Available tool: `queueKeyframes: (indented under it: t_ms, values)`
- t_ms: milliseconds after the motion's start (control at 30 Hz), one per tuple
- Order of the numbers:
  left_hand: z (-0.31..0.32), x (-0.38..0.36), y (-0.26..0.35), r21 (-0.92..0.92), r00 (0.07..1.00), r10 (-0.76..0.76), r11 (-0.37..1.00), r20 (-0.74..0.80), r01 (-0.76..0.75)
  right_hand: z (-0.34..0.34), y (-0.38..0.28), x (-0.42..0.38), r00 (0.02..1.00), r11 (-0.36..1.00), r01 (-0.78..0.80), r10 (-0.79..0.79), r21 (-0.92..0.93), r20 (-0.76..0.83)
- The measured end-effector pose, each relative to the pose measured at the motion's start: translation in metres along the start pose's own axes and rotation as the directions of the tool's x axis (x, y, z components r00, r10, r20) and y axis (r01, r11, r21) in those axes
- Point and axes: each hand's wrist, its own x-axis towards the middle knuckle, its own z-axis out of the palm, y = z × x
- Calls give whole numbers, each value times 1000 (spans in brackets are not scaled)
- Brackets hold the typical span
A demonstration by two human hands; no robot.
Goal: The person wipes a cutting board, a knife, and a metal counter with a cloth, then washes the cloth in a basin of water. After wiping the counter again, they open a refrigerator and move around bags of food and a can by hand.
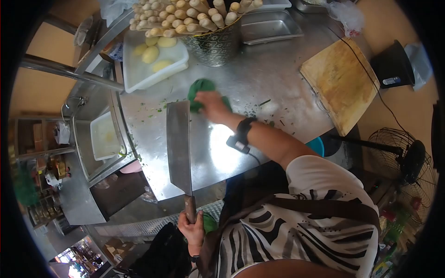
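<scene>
My left hand point(191, 229) is closed round the wooden handle of a big cleaver point(178, 143), low at the table's front edge. The broad blade points away from me, above the steel table point(259, 153). My right hand point(213, 107), blurred by motion, presses on a green cloth point(202, 88) on the tabletop, just right of the blade's far end. Its fingers are partly hidden in the smear. Small green leaf scraps point(252, 113) lie on the steel around the cloth.
Behind the cloth stand a patterned bucket point(211, 50) of pale sticks and a white tub point(155, 79) with peeled, yellowish pieces. A steel tray point(271, 28) and a wooden cutting board point(340, 83) are farther right. The sink point(83, 139) is at left, a fan point(408, 160) at right.
</scene>
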Motion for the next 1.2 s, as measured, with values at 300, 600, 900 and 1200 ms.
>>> queueKeyframes:
  t_ms: [300, 600, 900, 1200]
  values:
    - [-22, -2, -28, -37, 999, -53, 998, -10, 53, -48, -34, 5, 856, 164, -461, 341, 872, 388]
    - [-12, 18, -17, -215, 996, -89, 972, 29, 93, -260, 109, -113, 644, 518, -325, 734, 791, -216]
    - [-4, 23, -7, -274, 996, -74, 958, 47, 84, -109, 44, -91, 968, 981, -159, 133, -111, -213]
    - [-28, 15, -18, -252, 999, -37, 967, 8, 38, 20, -77, -10, 963, 818, -265, 201, 510, 178]
